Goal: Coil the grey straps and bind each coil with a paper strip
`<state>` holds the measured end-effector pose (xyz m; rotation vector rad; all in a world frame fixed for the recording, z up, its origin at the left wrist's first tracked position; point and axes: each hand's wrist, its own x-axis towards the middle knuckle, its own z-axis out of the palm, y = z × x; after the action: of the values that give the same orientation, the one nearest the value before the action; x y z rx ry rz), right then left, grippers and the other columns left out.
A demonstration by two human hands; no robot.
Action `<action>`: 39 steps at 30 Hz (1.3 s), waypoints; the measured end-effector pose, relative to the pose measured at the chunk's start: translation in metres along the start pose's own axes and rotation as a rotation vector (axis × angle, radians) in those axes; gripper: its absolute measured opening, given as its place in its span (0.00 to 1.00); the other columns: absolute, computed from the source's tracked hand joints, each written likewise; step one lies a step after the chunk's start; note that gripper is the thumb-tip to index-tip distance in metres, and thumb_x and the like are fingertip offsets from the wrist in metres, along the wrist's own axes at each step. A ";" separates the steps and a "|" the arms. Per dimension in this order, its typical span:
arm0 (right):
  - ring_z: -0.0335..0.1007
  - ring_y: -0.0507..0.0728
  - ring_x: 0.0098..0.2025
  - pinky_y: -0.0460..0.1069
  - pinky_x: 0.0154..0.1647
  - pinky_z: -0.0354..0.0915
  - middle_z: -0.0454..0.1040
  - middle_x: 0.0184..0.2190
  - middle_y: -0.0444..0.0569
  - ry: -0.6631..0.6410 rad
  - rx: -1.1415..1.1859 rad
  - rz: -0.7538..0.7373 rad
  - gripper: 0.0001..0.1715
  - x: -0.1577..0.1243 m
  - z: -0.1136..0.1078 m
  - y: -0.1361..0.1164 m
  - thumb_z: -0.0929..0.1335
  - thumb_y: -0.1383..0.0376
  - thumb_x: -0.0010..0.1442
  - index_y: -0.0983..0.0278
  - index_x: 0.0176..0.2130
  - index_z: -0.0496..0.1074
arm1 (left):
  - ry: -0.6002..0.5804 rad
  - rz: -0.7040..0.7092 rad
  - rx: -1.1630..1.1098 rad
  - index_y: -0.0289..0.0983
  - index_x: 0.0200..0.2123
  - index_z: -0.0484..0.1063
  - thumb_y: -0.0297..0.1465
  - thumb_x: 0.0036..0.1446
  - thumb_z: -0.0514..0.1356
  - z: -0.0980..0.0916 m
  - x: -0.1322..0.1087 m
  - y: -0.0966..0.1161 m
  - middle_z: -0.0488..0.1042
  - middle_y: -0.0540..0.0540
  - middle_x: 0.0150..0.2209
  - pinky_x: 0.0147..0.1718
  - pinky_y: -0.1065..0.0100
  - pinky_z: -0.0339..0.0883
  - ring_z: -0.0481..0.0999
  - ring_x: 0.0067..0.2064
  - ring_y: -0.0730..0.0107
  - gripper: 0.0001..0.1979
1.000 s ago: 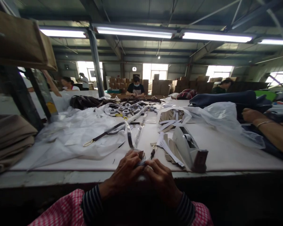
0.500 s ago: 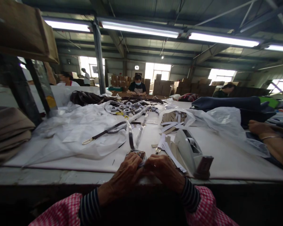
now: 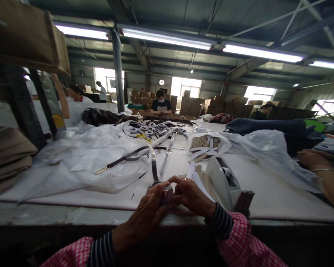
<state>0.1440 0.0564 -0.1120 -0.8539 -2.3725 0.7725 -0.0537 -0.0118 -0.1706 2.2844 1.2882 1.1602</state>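
Note:
A dark strap [image 3: 154, 167], partly wrapped in clear plastic, runs down the white table to my two hands near its front edge. My left hand [image 3: 147, 207] is closed around the gathered end of the strap; a small shiny part shows at its fingertips. My right hand [image 3: 194, 196] meets it from the other side, with its index finger bent over the top and its other fingers curled against the bundle. Much of what lies between the hands is hidden. Close to my right hand are loose paper strips [image 3: 203, 185] and a grey tape dispenser [image 3: 225, 181].
Another dark strap with a gold clasp [image 3: 101, 170] lies on plastic sheeting [image 3: 80, 178] at left. Coiled straps [image 3: 150, 129] are farther back. A plastic bag of strips [image 3: 207, 142] sits right of centre. A co-worker's arm [image 3: 320, 167] rests at far right; folded brown fabric [image 3: 9, 159] is left.
My right hand has shifted up, its index finger now arched over the bundle. A metal clasp seen beside it earlier is now out of sight. The view has tilted slightly.

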 end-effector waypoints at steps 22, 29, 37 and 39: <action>0.75 0.51 0.25 0.41 0.25 0.62 0.81 0.27 0.44 -0.428 -0.109 -0.052 0.13 0.035 -0.012 -0.022 0.69 0.76 0.56 0.65 0.38 0.81 | -0.116 -0.135 -0.041 0.44 0.42 0.82 0.35 0.64 0.62 -0.030 0.009 0.001 0.77 0.45 0.43 0.53 0.58 0.66 0.69 0.54 0.54 0.08; 0.77 0.51 0.27 0.41 0.26 0.64 0.82 0.29 0.47 -0.433 -0.178 -0.091 0.11 0.032 -0.013 -0.031 0.67 0.75 0.59 0.66 0.37 0.79 | -0.099 -0.006 0.145 0.43 0.41 0.79 0.35 0.65 0.63 -0.024 0.003 0.003 0.77 0.48 0.43 0.47 0.60 0.63 0.67 0.50 0.56 0.05; 0.74 0.50 0.24 0.42 0.24 0.58 0.78 0.23 0.45 -0.489 -0.425 -0.149 0.11 0.045 -0.013 -0.048 0.68 0.77 0.58 0.66 0.29 0.77 | -0.124 0.016 0.039 0.46 0.45 0.79 0.34 0.66 0.63 -0.030 0.003 0.000 0.77 0.50 0.46 0.47 0.60 0.61 0.68 0.49 0.58 0.06; 0.74 0.52 0.25 0.44 0.24 0.56 0.78 0.23 0.47 -0.469 -0.527 -0.179 0.09 0.047 -0.010 -0.050 0.70 0.74 0.58 0.66 0.28 0.77 | -0.128 0.015 0.056 0.46 0.44 0.78 0.34 0.65 0.64 -0.030 0.002 0.001 0.77 0.50 0.46 0.48 0.60 0.60 0.68 0.49 0.58 0.05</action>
<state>0.0980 0.0600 -0.0603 -0.6880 -3.0977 0.2893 -0.0751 -0.0145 -0.1501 2.3697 1.2728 0.9772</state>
